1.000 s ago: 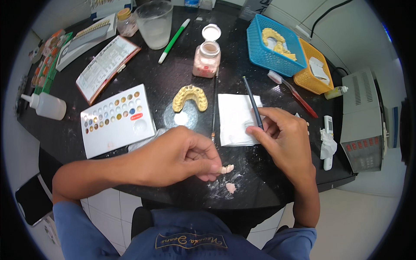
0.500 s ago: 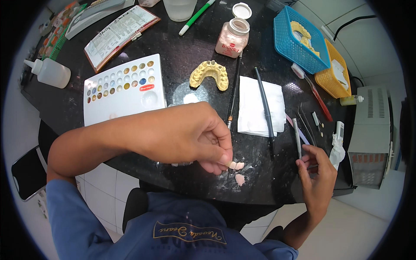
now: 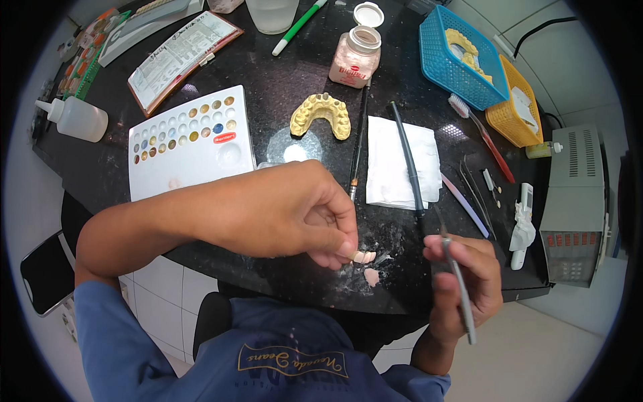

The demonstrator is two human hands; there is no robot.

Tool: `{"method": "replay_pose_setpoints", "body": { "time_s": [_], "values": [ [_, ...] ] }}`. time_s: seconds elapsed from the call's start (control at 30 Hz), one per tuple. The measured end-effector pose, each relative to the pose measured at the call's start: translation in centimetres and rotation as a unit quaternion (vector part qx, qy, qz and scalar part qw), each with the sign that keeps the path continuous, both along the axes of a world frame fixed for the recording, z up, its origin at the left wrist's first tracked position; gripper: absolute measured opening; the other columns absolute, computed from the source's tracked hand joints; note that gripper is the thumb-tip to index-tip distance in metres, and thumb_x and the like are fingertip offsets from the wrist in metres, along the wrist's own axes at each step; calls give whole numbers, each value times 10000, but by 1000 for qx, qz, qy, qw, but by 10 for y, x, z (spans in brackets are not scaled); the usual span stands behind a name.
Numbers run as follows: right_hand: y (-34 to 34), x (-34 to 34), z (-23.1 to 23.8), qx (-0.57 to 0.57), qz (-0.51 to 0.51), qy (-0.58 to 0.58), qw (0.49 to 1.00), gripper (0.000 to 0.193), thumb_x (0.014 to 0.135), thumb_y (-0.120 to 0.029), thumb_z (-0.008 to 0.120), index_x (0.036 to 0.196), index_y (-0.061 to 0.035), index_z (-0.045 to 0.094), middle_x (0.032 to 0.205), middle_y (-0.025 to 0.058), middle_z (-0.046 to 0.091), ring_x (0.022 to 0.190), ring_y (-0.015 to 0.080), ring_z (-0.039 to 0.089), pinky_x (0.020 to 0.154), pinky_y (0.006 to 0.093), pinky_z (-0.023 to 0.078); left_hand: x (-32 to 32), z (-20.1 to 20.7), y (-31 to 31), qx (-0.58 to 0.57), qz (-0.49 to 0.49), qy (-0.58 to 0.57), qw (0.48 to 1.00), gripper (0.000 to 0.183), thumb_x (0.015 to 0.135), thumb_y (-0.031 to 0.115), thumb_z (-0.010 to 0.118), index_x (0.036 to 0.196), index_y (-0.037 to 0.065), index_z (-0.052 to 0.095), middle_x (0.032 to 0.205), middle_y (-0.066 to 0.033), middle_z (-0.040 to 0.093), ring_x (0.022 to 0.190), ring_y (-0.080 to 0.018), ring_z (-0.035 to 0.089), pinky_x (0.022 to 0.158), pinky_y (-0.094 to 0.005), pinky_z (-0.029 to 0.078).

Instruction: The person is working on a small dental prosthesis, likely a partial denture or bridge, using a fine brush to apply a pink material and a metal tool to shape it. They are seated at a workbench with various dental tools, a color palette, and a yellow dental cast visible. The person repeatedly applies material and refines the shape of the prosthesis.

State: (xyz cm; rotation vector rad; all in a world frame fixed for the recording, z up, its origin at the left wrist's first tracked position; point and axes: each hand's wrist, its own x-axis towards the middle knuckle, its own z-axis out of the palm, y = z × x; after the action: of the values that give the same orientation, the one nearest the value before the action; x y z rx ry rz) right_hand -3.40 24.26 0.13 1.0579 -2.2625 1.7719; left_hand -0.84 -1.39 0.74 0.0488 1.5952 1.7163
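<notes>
My left hand reaches in across the table, closed in a pinch on one end of a small dental bridge, a short row of tooth-coloured crowns. Just below the bridge, a patch of pale pink material lies on the black tabletop among white powder smears. My right hand is raised at the table's near right edge, closed around a slim metal dental carver. The tool's thin tip points away from me, slightly blurred. A yellowish plaster dental model, horseshoe-shaped, sits beyond my left hand.
A white palette with coloured wells lies left. Beyond are an open jar of pink powder and a green marker. A dark-handled brush crosses folded white tissue. Tweezers, a red toothbrush and a blue basket are right.
My right hand has picked the metal carver up off the table and moved it left and nearer to me. The left hand keeps its pinch on the bridge almost in place.
</notes>
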Motion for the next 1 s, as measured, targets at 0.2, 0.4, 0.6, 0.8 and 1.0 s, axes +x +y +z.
{"method": "replay_pose_setpoints", "body": {
  "time_s": [0.2, 0.4, 0.6, 0.8, 1.0],
  "values": [
    [-16, -17, 8, 5, 105, -34, 994, 163, 781, 34, 704, 936, 58, 659, 843, 174, 672, 787, 280, 685, 679, 324, 557, 0, -3, -1, 9, -5, 7, 1000, 143, 912, 67, 611, 960, -64, 641, 898, -83, 693, 820, -84, 660, 777, -209, 536],
    [-17, -18, 6, 1, 116, -5, 993, 106, 751, 22, 688, 842, 30, 633, 748, 145, 652, 704, 273, 692, 618, 320, 568, 0, -2, -4, 2, -12, 10, 1000, 139, 906, 87, 626, 956, -40, 651, 878, -57, 702, 810, -60, 653, 733, -195, 519],
    [-11, -13, -5, 21, 141, 1, 990, 172, 690, 49, 691, 845, 17, 623, 698, 139, 646, 678, 292, 698, 583, 315, 573, -2, 0, -4, -26, -22, 27, 999, 146, 902, 115, 636, 944, -22, 662, 851, -52, 707, 779, -54, 654, 693, -188, 515],
    [-3, -23, -14, 4, 176, -38, 984, 175, 733, 8, 713, 854, 47, 593, 745, 171, 621, 712, 308, 691, 607, 328, 569, -4, 1, -7, -30, -32, 40, 998, 146, 902, 114, 627, 920, -24, 669, 838, -55, 709, 770, -66, 667, 691, -197, 527],
    [1, -19, -13, 5, 181, -37, 983, 185, 730, 16, 691, 881, 39, 586, 744, 171, 621, 719, 303, 685, 615, 338, 572, -5, -1, -2, -20, -18, -3, 1000, 157, 902, 107, 621, 918, -42, 669, 834, -70, 703, 778, -76, 668, 712, -198, 532]
  ]
}}
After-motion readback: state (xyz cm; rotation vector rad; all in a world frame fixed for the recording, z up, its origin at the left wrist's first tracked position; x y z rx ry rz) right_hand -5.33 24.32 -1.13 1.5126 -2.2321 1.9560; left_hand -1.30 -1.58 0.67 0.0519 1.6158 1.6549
